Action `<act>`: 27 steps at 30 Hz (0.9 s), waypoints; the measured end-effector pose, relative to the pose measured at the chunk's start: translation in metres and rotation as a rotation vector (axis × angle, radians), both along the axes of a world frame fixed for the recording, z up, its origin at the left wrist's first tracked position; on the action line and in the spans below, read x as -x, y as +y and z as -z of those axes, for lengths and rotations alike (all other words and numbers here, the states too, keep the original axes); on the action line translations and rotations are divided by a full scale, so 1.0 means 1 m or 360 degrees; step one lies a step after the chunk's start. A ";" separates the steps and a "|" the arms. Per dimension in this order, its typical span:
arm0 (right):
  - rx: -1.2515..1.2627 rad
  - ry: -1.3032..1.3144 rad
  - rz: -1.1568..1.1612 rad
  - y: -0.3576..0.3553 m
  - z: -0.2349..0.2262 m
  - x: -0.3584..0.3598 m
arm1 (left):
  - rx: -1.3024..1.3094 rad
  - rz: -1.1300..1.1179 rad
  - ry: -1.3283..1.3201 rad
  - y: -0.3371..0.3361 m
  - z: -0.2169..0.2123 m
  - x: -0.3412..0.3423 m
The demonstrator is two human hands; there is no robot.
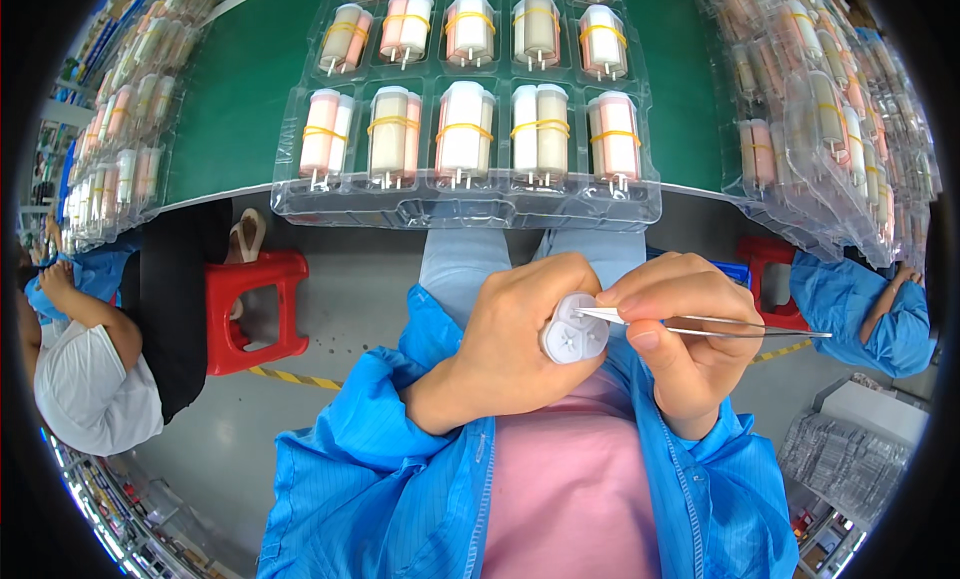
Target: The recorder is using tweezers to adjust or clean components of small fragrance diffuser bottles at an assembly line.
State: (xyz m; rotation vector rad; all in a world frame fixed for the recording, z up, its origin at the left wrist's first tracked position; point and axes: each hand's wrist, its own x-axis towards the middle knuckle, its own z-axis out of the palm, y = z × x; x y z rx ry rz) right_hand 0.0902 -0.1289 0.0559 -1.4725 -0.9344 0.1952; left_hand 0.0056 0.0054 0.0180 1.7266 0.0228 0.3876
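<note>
My left hand is closed around a bundle of white plastic cylinders, held end-on toward me just above my lap. My right hand pinches a pair of metal tweezers, whose tips touch the end face of the bundle. Both hands sit close together below the front edge of the table. A clear plastic tray lies on the green table just beyond them, holding rows of white and pink cylinder bundles bound with yellow rubber bands.
Stacks of similar filled clear trays stand at the far left and far right of the green table. A red stool stands on the floor at left beside a seated person. Another person's blue sleeve is at right.
</note>
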 end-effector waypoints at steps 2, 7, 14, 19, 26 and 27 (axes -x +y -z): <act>0.0024 -0.0020 -0.0005 0.000 -0.001 -0.001 | -0.0018 0.0001 0.0001 0.000 0.000 0.000; 0.0039 -0.0095 -0.0039 0.000 -0.002 -0.003 | 0.0018 0.0002 0.0037 -0.001 -0.005 0.000; 0.0149 -0.0163 -0.0078 0.001 -0.007 -0.004 | -0.0115 -0.0065 -0.0035 -0.002 0.002 0.001; 0.0173 -0.0241 -0.0103 0.001 -0.007 -0.004 | -0.0201 -0.0097 -0.0048 -0.002 0.001 0.001; 0.0298 -0.0539 -0.0082 0.003 -0.013 -0.001 | -0.0532 -0.0184 -0.0045 -0.002 0.005 0.000; 0.0322 -0.0595 -0.0068 0.003 -0.014 0.000 | -0.0562 -0.0191 -0.0041 -0.002 0.005 0.000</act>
